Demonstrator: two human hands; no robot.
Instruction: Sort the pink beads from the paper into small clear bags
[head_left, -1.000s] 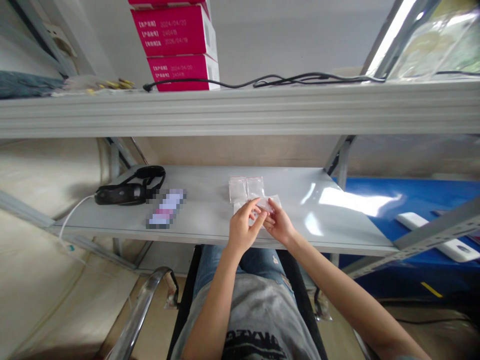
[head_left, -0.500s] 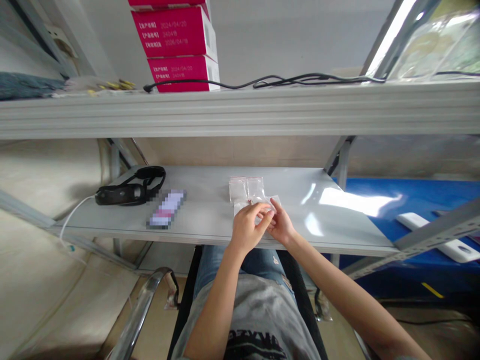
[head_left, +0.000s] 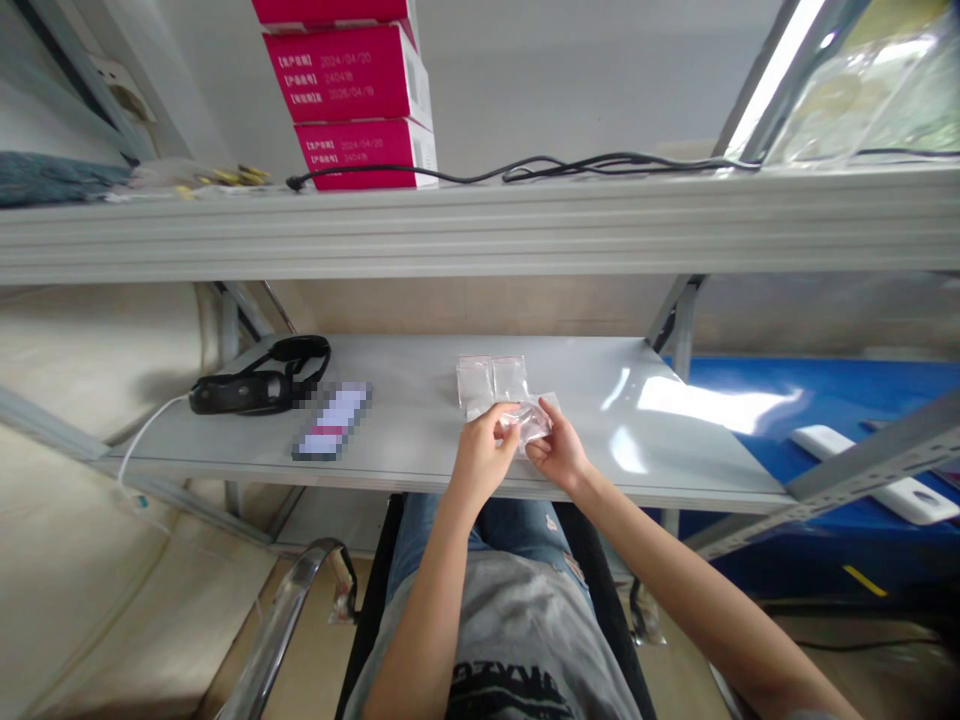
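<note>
Our left hand [head_left: 484, 455] and right hand [head_left: 561, 452] meet at centre, their fingertips pinched together on a small clear plastic bag [head_left: 534, 420] above the shelf; a pinch seems suited to film this thin and slippery. At 12 o'clock, just beyond the fingers, lie two more clear bags [head_left: 474, 385] side by side on a pale metal shelf [head_left: 675, 450], apparently kept within easy reach. At 9 o'clock we see a pixelated flat object [head_left: 331, 420] and a black strapped device [head_left: 247, 392] with a white cable [head_left: 142, 445]. At 3 o'clock, a white slab [head_left: 862, 470] rests on a blue surface [head_left: 750, 400].
</note>
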